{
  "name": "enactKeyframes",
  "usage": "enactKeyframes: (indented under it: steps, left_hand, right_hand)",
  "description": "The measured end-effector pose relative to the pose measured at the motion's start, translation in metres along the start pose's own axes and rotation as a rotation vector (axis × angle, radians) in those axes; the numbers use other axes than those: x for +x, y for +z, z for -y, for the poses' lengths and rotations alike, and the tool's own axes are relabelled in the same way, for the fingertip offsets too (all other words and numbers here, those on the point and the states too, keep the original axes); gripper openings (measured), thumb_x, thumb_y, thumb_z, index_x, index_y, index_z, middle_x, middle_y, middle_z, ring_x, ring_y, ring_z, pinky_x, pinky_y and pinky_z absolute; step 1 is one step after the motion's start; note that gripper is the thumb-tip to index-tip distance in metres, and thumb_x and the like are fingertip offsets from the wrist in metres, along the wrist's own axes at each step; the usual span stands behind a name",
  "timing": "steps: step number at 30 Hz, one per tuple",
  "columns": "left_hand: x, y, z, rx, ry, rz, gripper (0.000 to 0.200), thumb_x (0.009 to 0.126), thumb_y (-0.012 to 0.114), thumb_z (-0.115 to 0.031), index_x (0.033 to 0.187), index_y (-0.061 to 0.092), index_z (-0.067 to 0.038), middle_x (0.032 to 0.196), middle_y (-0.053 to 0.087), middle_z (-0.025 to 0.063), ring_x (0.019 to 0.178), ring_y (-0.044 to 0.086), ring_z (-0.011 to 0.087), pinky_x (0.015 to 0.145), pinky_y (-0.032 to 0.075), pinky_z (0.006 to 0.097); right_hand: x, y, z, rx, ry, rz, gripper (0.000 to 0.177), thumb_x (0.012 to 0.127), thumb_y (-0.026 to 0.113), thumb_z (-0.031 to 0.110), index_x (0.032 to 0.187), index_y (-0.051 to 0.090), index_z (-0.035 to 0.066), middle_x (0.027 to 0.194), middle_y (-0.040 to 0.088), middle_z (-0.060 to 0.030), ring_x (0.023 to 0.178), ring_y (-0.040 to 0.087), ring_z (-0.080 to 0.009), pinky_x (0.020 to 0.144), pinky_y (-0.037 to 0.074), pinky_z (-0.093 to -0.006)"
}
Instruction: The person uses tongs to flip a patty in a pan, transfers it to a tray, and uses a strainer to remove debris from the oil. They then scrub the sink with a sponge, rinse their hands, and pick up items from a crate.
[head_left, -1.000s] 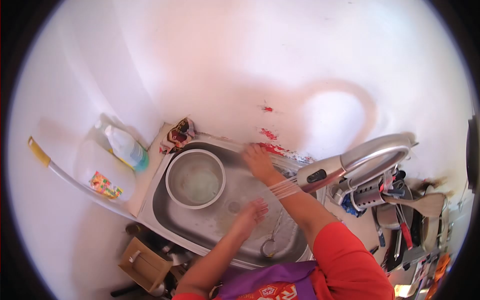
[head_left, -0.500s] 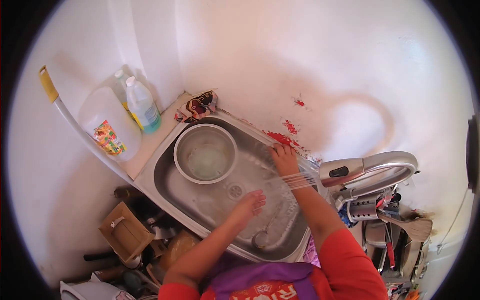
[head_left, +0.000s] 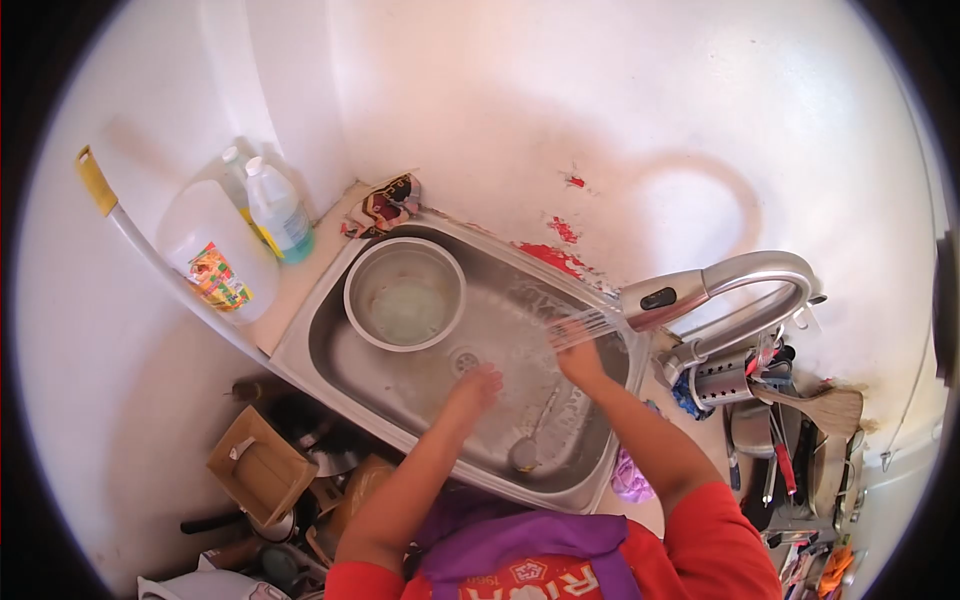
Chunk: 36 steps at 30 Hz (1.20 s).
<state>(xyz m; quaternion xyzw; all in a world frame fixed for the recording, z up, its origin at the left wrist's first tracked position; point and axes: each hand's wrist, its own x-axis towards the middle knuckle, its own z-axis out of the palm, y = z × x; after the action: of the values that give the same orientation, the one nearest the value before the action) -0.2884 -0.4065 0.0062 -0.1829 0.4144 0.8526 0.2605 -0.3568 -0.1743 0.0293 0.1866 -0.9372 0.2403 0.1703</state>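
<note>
My right hand (head_left: 576, 360) is inside the steel sink (head_left: 345, 375), under the spray from the faucet (head_left: 665, 300), fingers stretched out and holding nothing. My left hand (head_left: 476, 388) hovers over the sink near the drain (head_left: 464, 363), somewhat blurred, with its fingers apart and nothing in it. A round metal pot (head_left: 405, 340) with cloudy water stands in the sink's far left corner. Close to the near edge of the basin lies a ladle (head_left: 524, 454), its thin handle pointing up toward my right hand.
A large plastic jug (head_left: 215, 250) and a bottle of bluish-green liquid (head_left: 280, 210) stand left of the sink, beside a yellow-ended pole (head_left: 95, 180). A patterned cloth (head_left: 385, 205) sits at the back corner. On the right are a utensil holder (head_left: 720, 382) and a wooden spatula (head_left: 825, 408).
My right hand has come off the sink's back rim and moved down into the water spray. My left hand has shifted slightly left. The view has tilted a little.
</note>
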Motion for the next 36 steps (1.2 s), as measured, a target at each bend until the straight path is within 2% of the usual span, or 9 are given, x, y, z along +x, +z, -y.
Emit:
enactKeyframes:
  steps: [9,12,15,16,19,25,28,31,36]
  left_hand:
    - [0.012,-0.018,-0.002,-0.032,0.059,-0.089,0.040,0.092,0.049,-0.029,0.126,0.046,-0.007,0.118,0.055,0.0098,0.107,0.053,0.0227,0.092,0.043,0.0343]
    - [0.016,-0.019,0.006,-0.070,0.066,-0.110,0.040,0.092,0.048,-0.027,0.126,0.046,-0.007,0.118,0.055,0.0103,0.107,0.053,0.0227,0.090,0.044,0.0352]
    - [0.023,-0.025,0.014,-0.093,0.087,-0.084,0.038,0.092,0.049,-0.026,0.125,0.048,-0.008,0.118,0.055,0.0091,0.107,0.054,0.0217,0.088,0.045,0.0358]
    - [0.026,-0.025,0.015,-0.091,0.094,-0.062,0.037,0.092,0.049,-0.025,0.125,0.049,-0.009,0.117,0.056,0.0084,0.106,0.055,0.0212,0.087,0.045,0.0358]
    - [0.031,-0.007,0.025,0.980,0.491,0.018,0.033,0.089,0.052,-0.020,0.120,0.053,-0.010,0.118,0.056,0.0096,0.107,0.055,0.0227,0.086,0.046,0.0350]
    - [0.022,0.069,0.020,1.627,0.532,0.478,0.038,0.076,0.056,-0.011,0.113,0.056,-0.005,0.113,0.056,0.0168,0.102,0.055,0.0328,0.086,0.044,0.0426]
    - [0.052,0.064,0.034,1.843,1.236,0.623,0.023,0.078,0.053,-0.012,0.097,0.066,-0.012,0.094,0.060,0.0123,0.092,0.060,0.0311,0.081,0.045,0.0443]
    - [0.099,0.044,0.063,1.722,1.449,0.618,0.020,0.077,0.055,-0.015,0.094,0.067,-0.012,0.093,0.061,0.0119,0.084,0.061,0.0327,0.077,0.046,0.0438]
    - [0.096,0.020,0.018,2.214,1.030,0.575,0.020,0.077,0.056,-0.022,0.085,0.068,-0.008,0.089,0.065,0.0111,0.086,0.062,0.0304,0.079,0.045,0.0439]
  right_hand:
    - [0.094,0.028,0.117,1.184,0.703,0.080,0.035,0.093,0.050,0.034,0.109,0.057,0.004,0.096,0.060,-0.0052,0.085,0.056,-0.0153,0.076,0.044,-0.0294]
    - [0.131,-0.011,0.153,1.578,0.789,0.293,0.033,0.092,0.050,0.033,0.108,0.059,0.005,0.098,0.060,-0.0048,0.082,0.056,-0.0139,0.078,0.044,-0.0305]
    - [0.118,-0.002,0.122,1.129,0.372,0.147,0.026,0.092,0.050,0.030,0.097,0.061,0.007,0.091,0.061,-0.0052,0.082,0.057,-0.0162,0.082,0.044,-0.0336]
    - [0.107,-0.005,0.108,1.362,0.548,0.175,0.023,0.092,0.050,0.027,0.093,0.061,0.007,0.089,0.060,-0.0050,0.082,0.057,-0.0169,0.081,0.045,-0.0335]
    - [0.060,-0.012,0.064,1.911,0.944,0.174,0.017,0.091,0.051,0.021,0.082,0.058,0.008,0.082,0.060,-0.0045,0.083,0.058,-0.0189,0.077,0.047,-0.0330]
    - [0.043,-0.032,0.055,2.160,0.924,-0.046,0.015,0.089,0.056,0.016,0.077,0.056,0.007,0.079,0.060,-0.0039,0.081,0.060,-0.0204,0.072,0.052,-0.0332]
    - [0.057,-0.071,0.087,2.154,0.907,0.053,0.013,0.088,0.058,0.016,0.078,0.057,0.007,0.080,0.060,-0.0040,0.082,0.060,-0.0204,0.074,0.052,-0.0339]
    - [0.054,-0.084,0.087,2.034,0.847,0.148,0.012,0.087,0.059,0.016,0.081,0.057,0.006,0.082,0.061,-0.0045,0.083,0.061,-0.0201,0.075,0.053,-0.0338]
    - [0.034,-0.064,0.068,1.941,0.820,0.093,0.014,0.090,0.054,0.019,0.083,0.058,0.007,0.085,0.062,-0.0061,0.083,0.062,-0.0213,0.075,0.053,-0.0363]
